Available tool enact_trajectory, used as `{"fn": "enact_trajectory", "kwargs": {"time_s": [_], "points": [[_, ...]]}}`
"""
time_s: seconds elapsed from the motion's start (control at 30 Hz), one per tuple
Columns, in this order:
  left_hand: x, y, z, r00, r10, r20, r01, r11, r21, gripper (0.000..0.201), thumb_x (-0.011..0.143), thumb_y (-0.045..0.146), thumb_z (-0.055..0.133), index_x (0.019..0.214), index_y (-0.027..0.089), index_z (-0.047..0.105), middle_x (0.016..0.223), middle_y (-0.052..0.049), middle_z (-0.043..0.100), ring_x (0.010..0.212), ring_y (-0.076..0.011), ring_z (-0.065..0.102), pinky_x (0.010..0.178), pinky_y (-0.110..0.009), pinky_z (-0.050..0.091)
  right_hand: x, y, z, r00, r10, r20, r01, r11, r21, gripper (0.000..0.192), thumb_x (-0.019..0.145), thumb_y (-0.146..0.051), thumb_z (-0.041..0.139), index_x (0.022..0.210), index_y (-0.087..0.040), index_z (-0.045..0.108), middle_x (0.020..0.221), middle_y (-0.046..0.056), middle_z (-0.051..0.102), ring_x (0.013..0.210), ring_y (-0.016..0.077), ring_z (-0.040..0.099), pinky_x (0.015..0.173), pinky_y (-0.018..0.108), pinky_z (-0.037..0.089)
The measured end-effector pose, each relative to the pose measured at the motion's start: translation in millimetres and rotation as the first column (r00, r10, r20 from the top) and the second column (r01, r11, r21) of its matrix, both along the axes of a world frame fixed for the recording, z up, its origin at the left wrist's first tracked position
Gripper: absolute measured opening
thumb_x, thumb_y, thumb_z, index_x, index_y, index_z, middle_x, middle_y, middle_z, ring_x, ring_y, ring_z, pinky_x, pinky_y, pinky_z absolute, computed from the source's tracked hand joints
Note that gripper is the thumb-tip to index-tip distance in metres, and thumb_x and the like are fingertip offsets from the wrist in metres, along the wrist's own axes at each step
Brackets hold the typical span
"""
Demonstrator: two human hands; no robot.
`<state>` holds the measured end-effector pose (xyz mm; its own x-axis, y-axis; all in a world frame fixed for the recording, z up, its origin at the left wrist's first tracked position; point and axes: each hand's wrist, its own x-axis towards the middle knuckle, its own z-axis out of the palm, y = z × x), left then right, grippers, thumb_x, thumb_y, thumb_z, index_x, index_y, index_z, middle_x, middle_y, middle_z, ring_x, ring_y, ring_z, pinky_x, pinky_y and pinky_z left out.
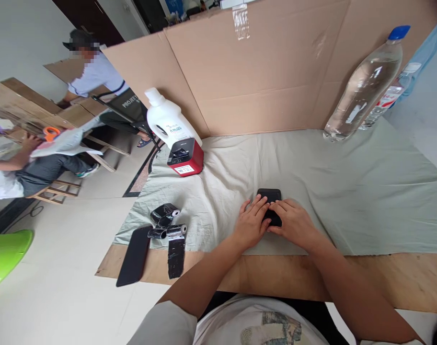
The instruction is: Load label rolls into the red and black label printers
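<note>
Head cam here, looking down at a desk with a wrinkly pale green cloth over most of it and a bare wood edge at the front. Both hands are on a small black gadget lying on the cloth near that front edge, pretty much right in front of the person. Left hand has its fingers laid over the left side of it, right hand comes over from the other side, and the fingertips of the two nearly meet on top. As for the grip, fingers are bent and down on the gadget, but honestly can't tell if either hand is actually pinching it, they cover too much of it.

Off to the left there's a black phone-like slab partly on the bare wood, with some shiny black rolls just beside it, one with a strip hanging down. Further back, a red and black box sits in front of a white jug. Far right: a big blue-capped clear bottle beside a smaller one, near the cardboard wall. Two other people are sitting way off left.
</note>
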<state>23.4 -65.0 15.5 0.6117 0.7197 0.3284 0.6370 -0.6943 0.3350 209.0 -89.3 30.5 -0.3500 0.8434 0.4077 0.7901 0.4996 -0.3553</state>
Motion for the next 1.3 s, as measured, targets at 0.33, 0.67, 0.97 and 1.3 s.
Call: {"fn": "enact_trajectory", "kwargs": {"time_s": [0.33, 0.67, 0.97, 1.3], "points": [[-7, -1, -33.6, 0.823, 0.228, 0.521, -0.137, 0.969, -0.206, 0.038, 0.101, 0.034, 0.034, 0.135, 0.019, 0.043, 0.141, -0.014, 0.050, 0.135, -0.0219, 0.045, 0.111, -0.047, 0.038, -25, -11, 1.4, 0.973, -0.226, -0.054, 0.226, 0.974, 0.002, 0.069, 0.078, -0.044, 0.074, 0.136, -0.021, 0.044, 0.124, 0.019, 0.060, 0.114, 0.0382, 0.056, 0.092, 0.056, 0.049], [-17, -5, -47.3, 0.790, 0.368, 0.490, -0.243, 0.922, -0.300, 0.042, 0.103, 0.042, 0.027, 0.135, 0.022, 0.046, 0.135, -0.013, 0.055, 0.129, -0.0212, 0.051, 0.110, -0.047, 0.040, -65, 3, -27.0, 0.892, -0.434, -0.126, 0.443, 0.894, 0.058, 0.085, 0.072, -0.051, 0.074, 0.144, -0.024, 0.038, 0.151, 0.023, 0.034, 0.115, 0.0450, 0.052, 0.080, 0.056, 0.050], [-5, -21, -25.7, 0.977, -0.082, -0.195, 0.039, 0.977, -0.211, 0.061, 0.091, 0.050, 0.053, 0.147, 0.032, 0.039, 0.158, -0.008, 0.033, 0.148, -0.0374, 0.020, 0.113, -0.072, 0.008, 61, 84, -22.0, 0.825, -0.555, -0.109, 0.565, 0.810, 0.155, 0.077, 0.072, -0.041, 0.068, 0.141, -0.022, 0.041, 0.148, 0.021, 0.037, 0.110, 0.0397, 0.055, 0.090, 0.059, 0.047], [-5, -20, -22.5, 0.971, -0.081, -0.227, 0.022, 0.967, -0.252, 0.061, 0.093, 0.056, 0.044, 0.150, 0.034, 0.035, 0.161, -0.004, 0.025, 0.149, -0.0355, 0.017, 0.116, -0.070, 0.007, 195, 159, 4.5, 0.506, -0.821, 0.266, 0.858, 0.449, -0.249, 0.086, 0.076, -0.050, 0.063, 0.149, -0.019, 0.032, 0.159, 0.018, 0.020, 0.130, 0.0449, 0.039, 0.100, 0.055, 0.041]]}}
